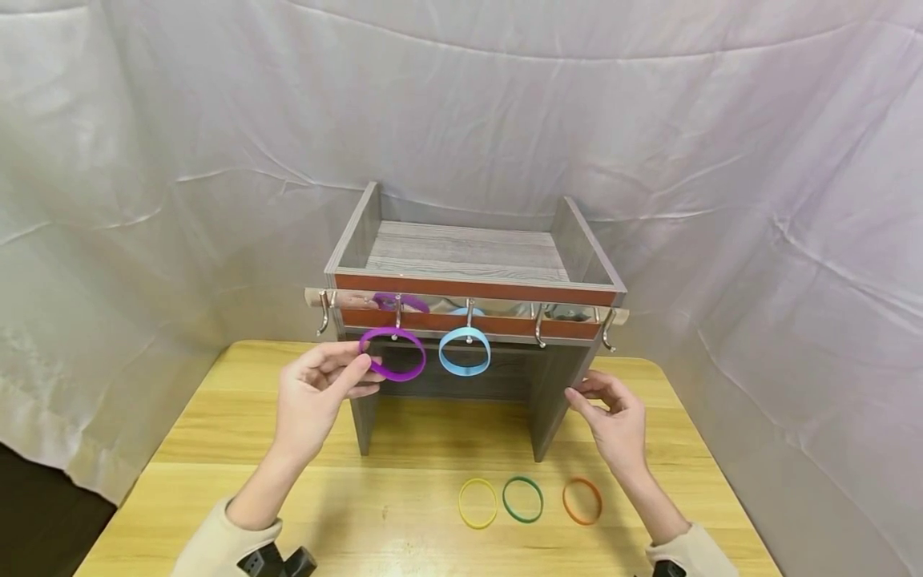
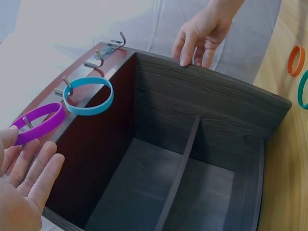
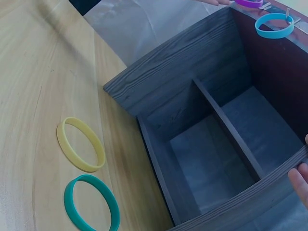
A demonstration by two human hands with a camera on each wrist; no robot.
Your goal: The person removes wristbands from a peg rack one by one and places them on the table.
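Note:
A purple silicone wristband (image 1: 392, 375) surrounds the second hook from the left on the grey wooden shelf (image 1: 570, 393). My left hand (image 1: 317, 389) pinches that band's left side between thumb and fingers. In the left wrist view, the hook's tip pokes up inside the purple band (image 2: 41, 134). A light blue wristband (image 1: 465, 370) hangs from the middle hook (image 1: 470, 308), just right of the purple one. At the shelf's right side panel, my right hand (image 1: 613, 413) grips the edge, thumb toward the front. Only its fingertips (image 3: 299, 183) show in the right wrist view.
Yellow (image 1: 461, 513), green (image 1: 541, 509) and orange (image 1: 601, 505) wristbands lie on the wooden table (image 1: 231, 433) before the shelf. Bare metal hooks (image 1: 538, 327) stick out at the rail's right and left ends. Grey cloth (image 1: 461, 120) surrounds the table behind and on both sides.

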